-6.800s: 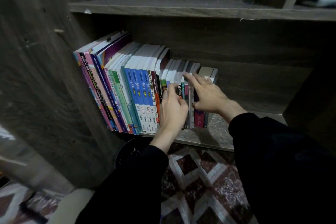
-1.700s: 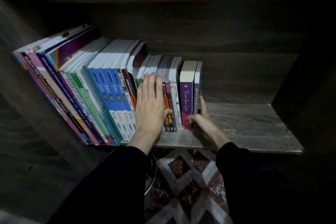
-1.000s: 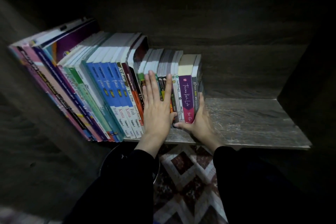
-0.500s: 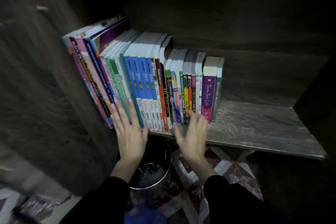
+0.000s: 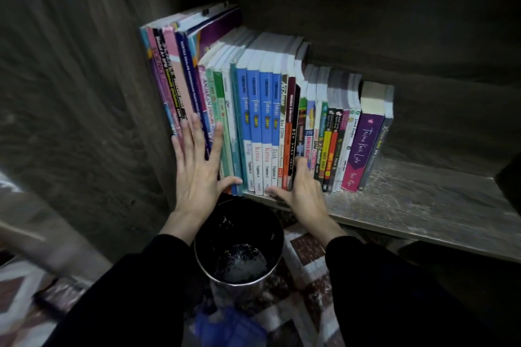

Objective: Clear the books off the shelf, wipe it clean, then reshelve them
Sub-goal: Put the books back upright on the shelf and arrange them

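**Books [image 5: 262, 121] packed upright at the left end of the shelf [image 5: 423, 205].**
I read the left hand [image 5: 197, 175] flat on the spines, fingers straight; the right hand [image 5: 303, 191] is at the spines, curl indeterminate. Likely heavy, stiff, slick: clamp small batches by the outer covers.

Here's the grey wood-grain shelf [image 5: 423, 205] carrying one row of books [image 5: 262, 121], spines out, the tallest well left of the purple book [image 5: 363, 149], a thin grey book [image 5: 378, 146] touching its right side (scuffed board showing beyond that).
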